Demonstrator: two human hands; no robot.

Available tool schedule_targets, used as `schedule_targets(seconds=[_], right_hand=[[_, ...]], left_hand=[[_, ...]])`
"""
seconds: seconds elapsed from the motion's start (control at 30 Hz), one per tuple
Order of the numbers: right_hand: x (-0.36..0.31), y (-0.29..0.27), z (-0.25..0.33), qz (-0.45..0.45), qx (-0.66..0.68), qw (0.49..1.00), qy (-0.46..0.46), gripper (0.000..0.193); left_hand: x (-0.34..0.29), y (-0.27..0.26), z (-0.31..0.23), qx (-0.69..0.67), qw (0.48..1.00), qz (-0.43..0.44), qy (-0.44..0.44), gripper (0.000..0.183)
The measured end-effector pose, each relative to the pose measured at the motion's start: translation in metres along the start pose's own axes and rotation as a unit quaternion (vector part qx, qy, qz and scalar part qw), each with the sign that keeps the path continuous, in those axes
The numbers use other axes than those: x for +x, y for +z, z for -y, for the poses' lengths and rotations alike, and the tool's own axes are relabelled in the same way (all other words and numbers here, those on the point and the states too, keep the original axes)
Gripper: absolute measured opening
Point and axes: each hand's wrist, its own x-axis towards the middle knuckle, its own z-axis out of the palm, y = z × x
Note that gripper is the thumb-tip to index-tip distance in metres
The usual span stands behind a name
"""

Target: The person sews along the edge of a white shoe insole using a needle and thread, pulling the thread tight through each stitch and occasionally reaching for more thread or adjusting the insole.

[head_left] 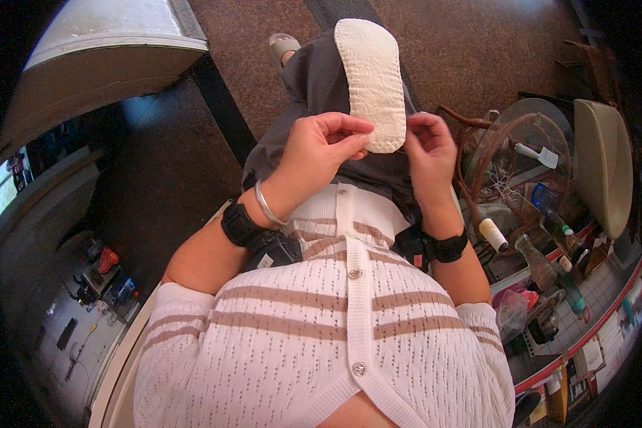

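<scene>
A cream cloth insole (373,85), with stitches along its edge and a quilted-looking surface, lies lengthwise over my lap, its broad end away from me. My left hand (322,146) pinches the insole's near left edge between thumb and fingers. At the near right edge, my right hand (431,146) is closed, thumb against curled fingers. Whether those fingertips grip the edge or something thin such as a needle is too small and slightly blurred to tell. Grey trousers (314,78) are beneath the insole.
To my right, a shelf rack (549,349) holds glass bottles (536,260), a thread spool (493,234) and a plastic bag (512,314). A beige chair back (600,167) stands beside a round wicker-like frame (513,153). A white-topped table (114,28) is at far left.
</scene>
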Motion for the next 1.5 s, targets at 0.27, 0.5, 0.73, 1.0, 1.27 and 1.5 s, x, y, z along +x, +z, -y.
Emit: schedule_targets(seconds=[0.27, 0.5, 0.73, 1.0, 1.27, 1.5], right_hand=[[-0.003, 0.004, 0.043, 0.069, -0.221, 0.941, -0.247, 0.011], [0.0, 0.018, 0.049, 0.171, -0.311, 0.884, -0.305, 0.011], [-0.002, 0.026, 0.053, 0.152, -0.295, 0.875, -0.352, 0.01], [0.005, 0.025, 0.049, 0.193, -0.316, 0.85, -0.375, 0.011], [-0.001, 0.02, 0.079, 0.158, 0.111, 0.979, -0.069, 0.007], [-0.032, -0.059, 0.122, 0.04, 0.18, 0.97, -0.16, 0.011]], left_hand=[[-0.001, -0.002, 0.001, 0.049, 0.999, -0.006, 0.02, 0.017], [-0.001, 0.0, 0.005, 0.002, 1.0, -0.02, 0.008, 0.009], [0.003, -0.003, 0.003, -0.01, 0.999, -0.032, 0.017, 0.017], [0.009, -0.006, 0.017, -0.016, 0.998, -0.052, 0.016, 0.023], [0.008, -0.017, 0.012, -0.015, 0.999, -0.035, -0.028, 0.034], [0.006, -0.02, 0.016, -0.023, 0.996, -0.061, -0.057, 0.023]])
